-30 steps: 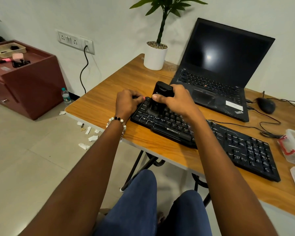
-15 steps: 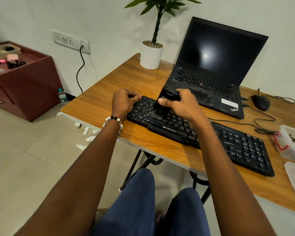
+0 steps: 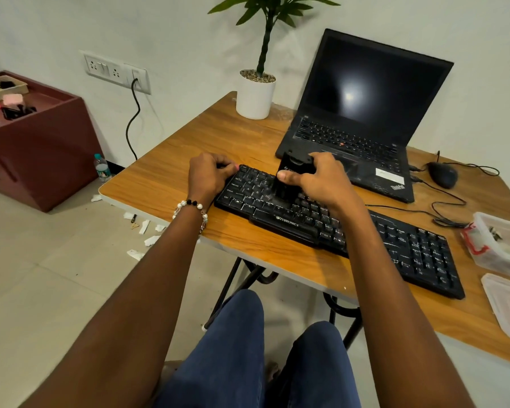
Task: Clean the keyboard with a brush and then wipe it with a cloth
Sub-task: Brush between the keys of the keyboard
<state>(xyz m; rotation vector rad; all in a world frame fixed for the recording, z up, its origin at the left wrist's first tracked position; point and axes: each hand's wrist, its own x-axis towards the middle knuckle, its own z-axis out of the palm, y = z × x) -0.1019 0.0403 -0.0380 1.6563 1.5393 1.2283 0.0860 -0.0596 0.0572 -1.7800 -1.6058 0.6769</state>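
On the table (image 3: 171, 175), the keyboard (image 3: 330, 219) lay slantwise before me, its left end near the front edge and a laptop (image 3: 362, 119) just behind it. My right hand (image 3: 321, 181) was curled round the brush (image 3: 292, 178), thumb across its black body, bristles down on the keys of the left half. My left hand (image 3: 208, 178) gripped the keyboard's left end, fingers bent over its far corner, to steady it.

Risks, as I judged them: the brush stood close to the laptop's front lip, so a long stroke away from me could knock it or flick grit onto its keys. Pressing too hard might catch a keycap and lever it loose. If my left hand slackened, the keyboard could skate toward the edge. Its cable (image 3: 442, 198) trailed toward the mouse (image 3: 442, 175), and a shove might drag that. I could see no cloth for certain; only a tub (image 3: 507, 245) sat at the right.
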